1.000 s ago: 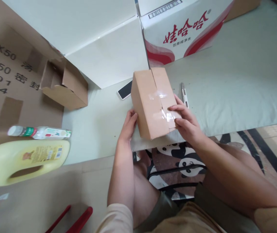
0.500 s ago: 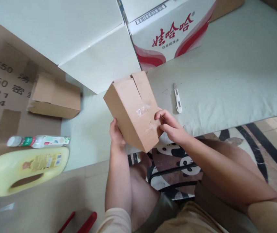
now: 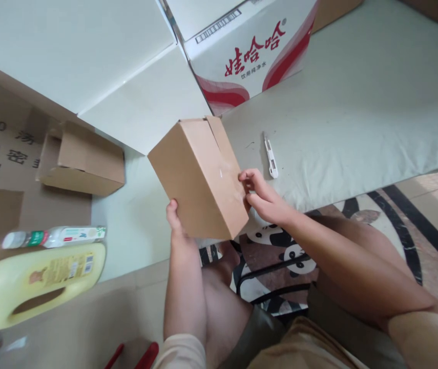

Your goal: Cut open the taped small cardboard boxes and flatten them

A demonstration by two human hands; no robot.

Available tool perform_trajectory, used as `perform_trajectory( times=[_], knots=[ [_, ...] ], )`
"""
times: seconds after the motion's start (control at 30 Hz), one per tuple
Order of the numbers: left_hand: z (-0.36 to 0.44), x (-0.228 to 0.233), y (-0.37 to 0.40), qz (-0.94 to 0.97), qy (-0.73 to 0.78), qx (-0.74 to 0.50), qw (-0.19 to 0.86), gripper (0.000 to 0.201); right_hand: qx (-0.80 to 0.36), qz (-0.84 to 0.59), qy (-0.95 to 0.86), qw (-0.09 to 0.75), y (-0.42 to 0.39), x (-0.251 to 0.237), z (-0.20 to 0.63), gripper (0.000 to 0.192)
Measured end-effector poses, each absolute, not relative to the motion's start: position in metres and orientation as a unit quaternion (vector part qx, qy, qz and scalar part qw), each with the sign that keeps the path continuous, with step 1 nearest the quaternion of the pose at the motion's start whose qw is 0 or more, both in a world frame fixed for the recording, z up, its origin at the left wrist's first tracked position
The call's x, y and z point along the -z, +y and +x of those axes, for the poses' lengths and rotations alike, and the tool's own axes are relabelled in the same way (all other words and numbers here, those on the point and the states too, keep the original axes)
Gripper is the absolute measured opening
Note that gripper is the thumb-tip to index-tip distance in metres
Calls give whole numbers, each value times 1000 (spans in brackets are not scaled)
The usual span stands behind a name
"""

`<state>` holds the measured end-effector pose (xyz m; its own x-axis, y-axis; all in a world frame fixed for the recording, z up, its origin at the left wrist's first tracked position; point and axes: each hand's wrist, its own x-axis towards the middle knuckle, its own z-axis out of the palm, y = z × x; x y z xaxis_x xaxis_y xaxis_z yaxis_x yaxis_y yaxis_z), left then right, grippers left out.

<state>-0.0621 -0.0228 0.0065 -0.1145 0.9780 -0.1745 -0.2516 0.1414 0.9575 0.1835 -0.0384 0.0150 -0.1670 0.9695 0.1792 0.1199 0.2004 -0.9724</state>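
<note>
I hold a small brown cardboard box point(image 3: 197, 177) tilted in the air above the edge of a pale green mat point(image 3: 357, 113). My left hand point(image 3: 175, 225) supports its lower left corner from beneath, mostly hidden behind the box. On the box's right side my right hand point(image 3: 261, 197) grips the taped face with thumb and fingers. The box's flap seam points up and away from me.
A white utility knife point(image 3: 270, 162) lies on the mat right of the box. A red-and-white printed carton point(image 3: 242, 51) stands behind. At left are a small open cardboard box point(image 3: 82, 164), a clear bottle point(image 3: 53, 237), a yellow jug point(image 3: 38, 279) and red handles point(image 3: 134, 356).
The box has been lifted off the mat and turned left, so its taped face now points away to the right. Both hands shifted with it.
</note>
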Motion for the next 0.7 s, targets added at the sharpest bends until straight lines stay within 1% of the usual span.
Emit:
perform_trajectory(
  times=[0.1, 0.13, 0.23, 0.3, 0.4, 0.5, 0.57, 0.63, 0.7],
  knots=[
    [-63, -16, -20, 350, 481, -583, 553, 59, -335, -543, -613, 466, -25, -18, 202, 34],
    [-64, -18, -19, 350, 474, -591, 551, 57, -296, -592, -599, 451, -19, -17, 209, 36],
    [-69, -19, -17, 360, 483, -598, 528, 55, -218, -717, -558, 356, -5, -9, 228, 41],
    [-73, -17, -16, 370, 504, -596, 503, 54, -202, -753, -553, 295, 1, -2, 234, 44],
    [-75, -11, -13, 373, 519, -592, 491, 53, -191, -765, -564, 246, 6, 3, 233, 46],
    [-74, -7, -10, 354, 523, -590, 504, 53, -210, -767, -572, 201, 6, 0, 228, 52],
    [-72, -4, -9, 335, 524, -586, 520, 53, -233, -761, -576, 186, 2, -4, 227, 44],
    [-71, -3, -8, 317, 521, -582, 537, 54, -269, -737, -581, 215, -3, -7, 227, 32],
    [-69, -3, -8, 313, 516, -580, 547, 55, -320, -701, -576, 273, -9, -8, 228, 24]
  ],
)
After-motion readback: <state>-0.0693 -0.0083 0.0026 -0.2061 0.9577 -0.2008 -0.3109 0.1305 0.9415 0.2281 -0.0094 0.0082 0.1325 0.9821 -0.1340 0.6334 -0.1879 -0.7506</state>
